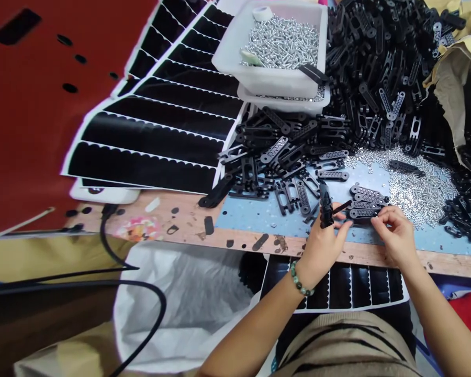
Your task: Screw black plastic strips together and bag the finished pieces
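Note:
My left hand [325, 238] is closed round a dark, upright stack of black plastic parts [326, 207]. A thin black strip [342, 209] sticks out beside its fingers toward the right. Just beyond both hands, several black perforated links [365, 201] lie fanned side by side at the front of the blue mat [282, 222]. My right hand [394, 230] has its thumb and forefinger pinched together at the right end of the nearest link. Whatever sits between those fingertips is too small to make out.
Loose screws and nuts [419, 183] are spread at the right of the mat. A white tub [227, 57] of screws stands behind, next to a large heap of black links [377, 63]. Black die-cut sheets [153, 131] lie left. A cable [163, 309] loops below the table edge.

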A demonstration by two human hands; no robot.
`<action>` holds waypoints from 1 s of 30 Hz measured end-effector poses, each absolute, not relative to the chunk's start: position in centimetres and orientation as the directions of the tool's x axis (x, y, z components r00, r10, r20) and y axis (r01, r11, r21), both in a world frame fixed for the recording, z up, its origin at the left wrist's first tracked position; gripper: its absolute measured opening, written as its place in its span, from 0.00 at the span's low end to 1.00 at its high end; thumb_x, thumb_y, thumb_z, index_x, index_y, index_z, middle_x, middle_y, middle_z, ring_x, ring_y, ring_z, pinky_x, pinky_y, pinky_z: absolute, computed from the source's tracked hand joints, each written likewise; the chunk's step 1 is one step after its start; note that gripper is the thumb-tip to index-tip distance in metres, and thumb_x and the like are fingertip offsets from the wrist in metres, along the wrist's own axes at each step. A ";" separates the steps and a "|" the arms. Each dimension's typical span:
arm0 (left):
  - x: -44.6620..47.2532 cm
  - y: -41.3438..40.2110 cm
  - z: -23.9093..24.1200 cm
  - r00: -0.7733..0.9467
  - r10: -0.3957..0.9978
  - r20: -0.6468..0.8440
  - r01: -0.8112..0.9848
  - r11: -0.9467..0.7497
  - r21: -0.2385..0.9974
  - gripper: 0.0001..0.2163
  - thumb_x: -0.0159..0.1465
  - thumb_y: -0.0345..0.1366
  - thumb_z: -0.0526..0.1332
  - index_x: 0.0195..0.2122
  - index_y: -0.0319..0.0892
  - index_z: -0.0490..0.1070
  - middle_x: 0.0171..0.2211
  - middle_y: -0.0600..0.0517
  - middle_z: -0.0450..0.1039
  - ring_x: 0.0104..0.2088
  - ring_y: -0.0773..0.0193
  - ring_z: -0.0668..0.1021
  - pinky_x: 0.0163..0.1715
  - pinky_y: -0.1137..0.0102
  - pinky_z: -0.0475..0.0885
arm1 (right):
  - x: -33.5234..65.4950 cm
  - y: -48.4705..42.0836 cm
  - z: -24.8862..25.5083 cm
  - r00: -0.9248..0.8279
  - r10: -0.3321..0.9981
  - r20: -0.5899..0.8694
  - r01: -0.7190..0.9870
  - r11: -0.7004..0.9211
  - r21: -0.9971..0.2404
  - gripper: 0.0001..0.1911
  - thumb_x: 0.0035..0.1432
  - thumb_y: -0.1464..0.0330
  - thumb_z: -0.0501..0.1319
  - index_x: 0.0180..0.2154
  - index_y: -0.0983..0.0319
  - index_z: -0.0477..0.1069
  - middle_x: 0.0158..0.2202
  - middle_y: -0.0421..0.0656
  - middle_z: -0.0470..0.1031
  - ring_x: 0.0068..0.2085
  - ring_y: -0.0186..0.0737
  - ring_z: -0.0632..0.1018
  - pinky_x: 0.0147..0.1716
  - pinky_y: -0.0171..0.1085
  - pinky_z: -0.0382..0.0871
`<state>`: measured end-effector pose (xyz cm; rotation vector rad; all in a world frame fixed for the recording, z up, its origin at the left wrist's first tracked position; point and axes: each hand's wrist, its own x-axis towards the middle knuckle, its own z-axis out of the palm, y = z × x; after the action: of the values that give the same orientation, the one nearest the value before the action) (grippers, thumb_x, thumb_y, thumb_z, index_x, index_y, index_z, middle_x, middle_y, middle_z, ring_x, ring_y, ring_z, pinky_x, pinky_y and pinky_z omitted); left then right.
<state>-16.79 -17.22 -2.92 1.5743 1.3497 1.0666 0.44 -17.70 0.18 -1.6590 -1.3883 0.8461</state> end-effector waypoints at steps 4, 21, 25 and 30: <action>-16.9 -17.2 -2.8 0.106 0.993 0.058 0.302 -0.088 0.949 0.11 0.64 0.33 0.58 0.48 0.42 0.63 0.38 0.50 0.70 0.34 0.65 0.77 0.36 0.66 0.78 | 0.3 -17.7 0.4 0.153 0.988 -0.012 0.469 -0.083 -0.879 0.13 0.55 0.61 0.62 0.22 0.60 0.69 0.33 0.43 0.68 0.34 0.39 0.70 0.28 0.37 0.65; -16.8 -16.5 -2.2 0.093 0.994 -0.054 0.309 0.023 0.951 0.02 0.61 0.32 0.60 0.34 0.41 0.70 0.41 0.47 0.73 0.38 0.62 0.77 0.36 0.70 0.77 | 1.0 -17.3 0.4 0.139 0.984 -0.109 0.427 -0.159 -0.890 0.14 0.54 0.59 0.62 0.24 0.61 0.71 0.35 0.44 0.68 0.31 0.36 0.70 0.25 0.35 0.67; -16.7 -16.6 -2.1 0.085 0.995 -0.056 0.297 0.028 0.955 0.02 0.61 0.32 0.60 0.34 0.41 0.70 0.40 0.48 0.73 0.35 0.64 0.77 0.35 0.71 0.77 | 0.6 -17.3 0.8 0.133 0.989 -0.063 0.487 -0.120 -0.865 0.13 0.54 0.61 0.62 0.22 0.61 0.70 0.33 0.44 0.68 0.32 0.37 0.70 0.27 0.35 0.66; -16.1 -16.6 -2.0 0.012 0.998 -0.064 0.363 0.055 0.930 0.08 0.57 0.33 0.65 0.37 0.41 0.69 0.39 0.49 0.73 0.31 0.65 0.76 0.32 0.69 0.77 | 0.5 -17.3 0.9 0.138 0.989 -0.058 0.510 -0.121 -0.851 0.13 0.54 0.61 0.62 0.22 0.61 0.71 0.33 0.44 0.68 0.32 0.37 0.70 0.27 0.36 0.65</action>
<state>-16.12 -16.64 -2.01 1.4392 1.4857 0.9476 0.50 -17.29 0.90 -1.7263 -1.4535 0.8790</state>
